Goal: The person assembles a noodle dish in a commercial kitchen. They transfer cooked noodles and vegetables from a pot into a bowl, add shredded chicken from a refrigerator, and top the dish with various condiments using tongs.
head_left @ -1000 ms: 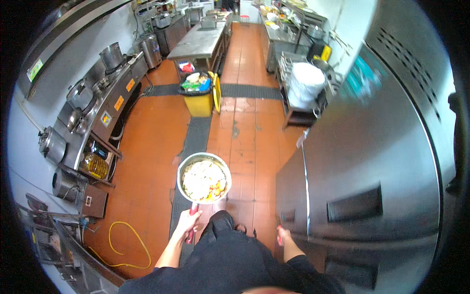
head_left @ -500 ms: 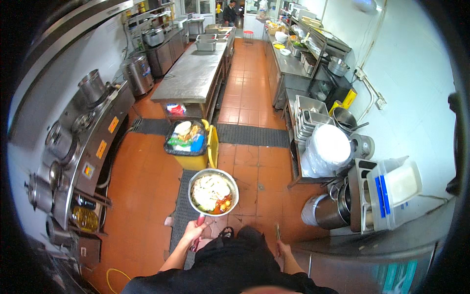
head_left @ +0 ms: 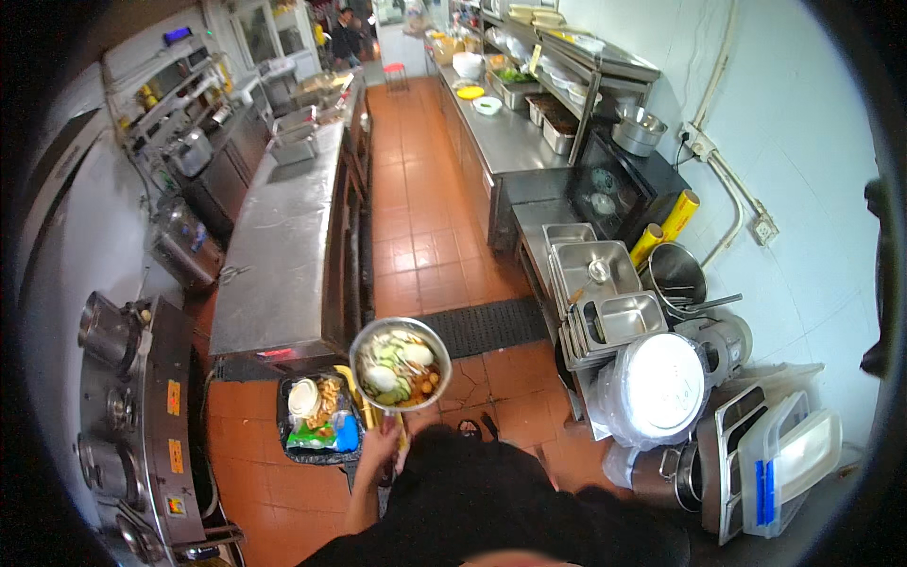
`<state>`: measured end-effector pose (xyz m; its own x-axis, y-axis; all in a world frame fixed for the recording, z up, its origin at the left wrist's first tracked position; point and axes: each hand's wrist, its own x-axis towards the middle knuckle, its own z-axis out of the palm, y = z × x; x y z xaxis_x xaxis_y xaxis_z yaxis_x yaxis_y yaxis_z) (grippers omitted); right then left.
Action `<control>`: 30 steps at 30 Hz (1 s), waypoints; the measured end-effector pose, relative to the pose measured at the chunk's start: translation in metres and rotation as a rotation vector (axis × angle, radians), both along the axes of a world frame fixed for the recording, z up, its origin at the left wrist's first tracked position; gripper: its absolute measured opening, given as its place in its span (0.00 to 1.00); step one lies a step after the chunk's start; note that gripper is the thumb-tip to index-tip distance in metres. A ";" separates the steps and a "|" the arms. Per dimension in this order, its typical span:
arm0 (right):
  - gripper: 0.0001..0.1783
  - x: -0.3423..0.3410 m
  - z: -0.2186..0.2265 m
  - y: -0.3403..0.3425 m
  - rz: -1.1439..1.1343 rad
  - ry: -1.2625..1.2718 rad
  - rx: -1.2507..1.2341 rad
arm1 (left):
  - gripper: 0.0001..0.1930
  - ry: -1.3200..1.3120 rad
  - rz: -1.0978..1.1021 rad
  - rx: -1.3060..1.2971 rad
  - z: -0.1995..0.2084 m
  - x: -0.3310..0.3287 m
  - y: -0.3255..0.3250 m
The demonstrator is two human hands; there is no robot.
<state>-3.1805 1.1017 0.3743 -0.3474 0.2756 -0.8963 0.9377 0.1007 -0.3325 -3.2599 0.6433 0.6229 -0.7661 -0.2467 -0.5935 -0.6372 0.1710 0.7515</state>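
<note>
My left hand (head_left: 382, 442) is closed round the reddish handle of a round metal pan (head_left: 358, 354) and carries it in front of me. Sliced green cucumber (head_left: 401, 387), pale strips, white oval pieces and small orange-brown round pieces lie in the pan, with reddish sauce at its right side. The pan hangs above the floor, just right of a bin (head_left: 286, 439) lined with a black bag and filled with refuse. My right hand does not show; only a dark, blurred sleeve is seen on that side.
A long steel table (head_left: 274, 255) runs ahead on the left, a steel counter (head_left: 515, 142) on the right. Stacked steel trays (head_left: 590, 269) and a bagged white tub (head_left: 661, 387) stand at right. Pots line a stove (head_left: 156, 425) at left. A person (head_left: 346, 40) is far ahead.
I have moved forward, with the bin now beside me at left. The pan stays in my left hand. My right hand, earlier holding a thin object, has gone out of sight.
</note>
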 end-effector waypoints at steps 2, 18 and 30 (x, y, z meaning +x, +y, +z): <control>0.30 -0.149 0.019 -0.019 0.040 0.145 -0.005 | 0.13 -0.037 0.043 0.070 0.006 -0.060 -0.011; 0.26 -0.757 0.200 -0.127 -0.052 1.025 0.374 | 0.22 -0.063 -0.435 -0.115 0.025 -0.692 -0.064; 0.25 -1.029 0.215 -0.117 -0.358 0.947 0.623 | 0.21 -0.145 -0.956 0.056 -0.020 -1.136 0.056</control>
<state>-4.2097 0.9851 0.5891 -0.6140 0.7893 -0.0010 0.3526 0.2731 -0.8950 -4.3962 0.6994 0.6024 -0.5471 0.4740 -0.6899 -0.3347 0.6316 0.6993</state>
